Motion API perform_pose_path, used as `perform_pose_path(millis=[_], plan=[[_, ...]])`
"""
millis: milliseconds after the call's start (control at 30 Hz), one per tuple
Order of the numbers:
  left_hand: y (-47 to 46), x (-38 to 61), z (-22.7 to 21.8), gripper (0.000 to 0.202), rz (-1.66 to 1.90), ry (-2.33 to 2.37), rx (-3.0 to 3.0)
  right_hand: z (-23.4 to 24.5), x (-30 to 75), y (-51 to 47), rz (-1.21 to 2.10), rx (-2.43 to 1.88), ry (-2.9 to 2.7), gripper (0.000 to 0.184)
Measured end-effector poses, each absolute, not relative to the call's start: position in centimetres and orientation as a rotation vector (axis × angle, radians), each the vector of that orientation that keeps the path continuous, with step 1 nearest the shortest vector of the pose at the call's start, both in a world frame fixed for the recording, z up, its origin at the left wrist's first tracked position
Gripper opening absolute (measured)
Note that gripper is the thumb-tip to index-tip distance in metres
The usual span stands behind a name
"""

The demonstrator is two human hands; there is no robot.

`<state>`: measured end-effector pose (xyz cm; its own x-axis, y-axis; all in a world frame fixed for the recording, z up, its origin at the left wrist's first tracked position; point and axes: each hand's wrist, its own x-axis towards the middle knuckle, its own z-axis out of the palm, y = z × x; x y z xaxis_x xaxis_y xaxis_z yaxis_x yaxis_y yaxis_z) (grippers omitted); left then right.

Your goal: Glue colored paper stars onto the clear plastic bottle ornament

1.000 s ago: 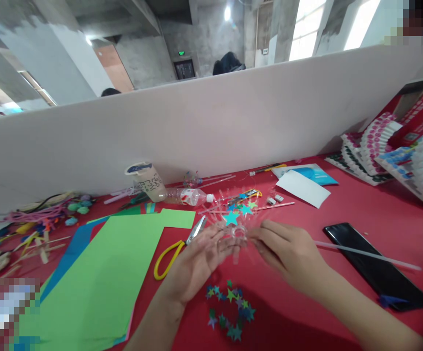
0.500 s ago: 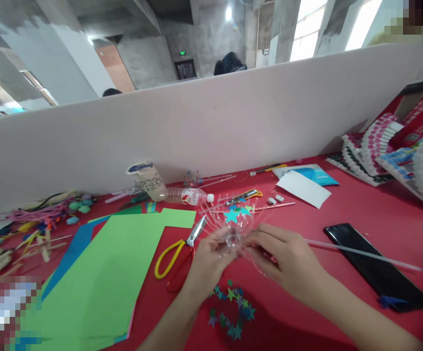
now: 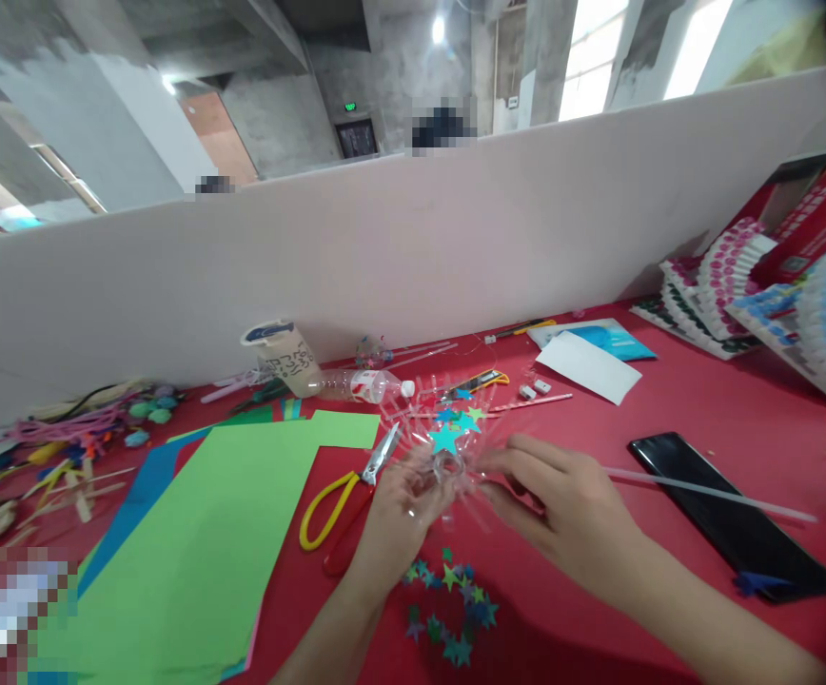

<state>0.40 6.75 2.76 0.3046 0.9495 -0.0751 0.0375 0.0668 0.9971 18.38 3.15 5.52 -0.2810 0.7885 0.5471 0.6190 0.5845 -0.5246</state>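
A clear plastic bottle top (image 3: 448, 466), cut into thin strips that fan outward, is in the fingers of my left hand (image 3: 407, 504). Its round mouth faces me, and turquoise stars (image 3: 445, 438) show on its far side. My right hand (image 3: 560, 495) hovers at the right-hand strips, thumb and fingers curved and a little apart. Whether a fingertip touches a clear strip is hard to see. Below both hands, small blue and green stars (image 3: 448, 576) lie scattered on the red table. Yellow-and-red scissors (image 3: 345, 499) lie open just left of my left hand.
Green paper sheets (image 3: 199, 533) cover the left side. A black phone (image 3: 731, 514) lies at right under a pale stick (image 3: 705, 493). Behind are a plastic bottle (image 3: 366, 385), a tipped cup (image 3: 283, 357), a box cutter (image 3: 481, 382) and a white partition (image 3: 413, 247).
My right fingers have drawn slightly back from the bottle top and parted. The bottle top has turned a little in my left hand, and more stars show. The view has shifted slightly.
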Motion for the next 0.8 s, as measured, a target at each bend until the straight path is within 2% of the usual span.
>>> perform_pose_path(millis=[333, 600, 800], plan=[[6.6, 0.7, 2.8, 0.017, 0.927, 1.015, 1.271, 7.4, 19.9, 2.0, -0.121, -0.977, -1.818, 0.021], [6.7, 0.5, 2.4, 0.014, 0.982, 1.089, 1.261, 8.6, 20.3, 2.0, 0.158, -0.893, -2.116, 0.03], [6.8, 0.6, 2.5, 0.016, 0.953, 1.12, 1.185, 8.9, 20.0, 1.9, 0.172, -0.97, -2.176, 0.015]])
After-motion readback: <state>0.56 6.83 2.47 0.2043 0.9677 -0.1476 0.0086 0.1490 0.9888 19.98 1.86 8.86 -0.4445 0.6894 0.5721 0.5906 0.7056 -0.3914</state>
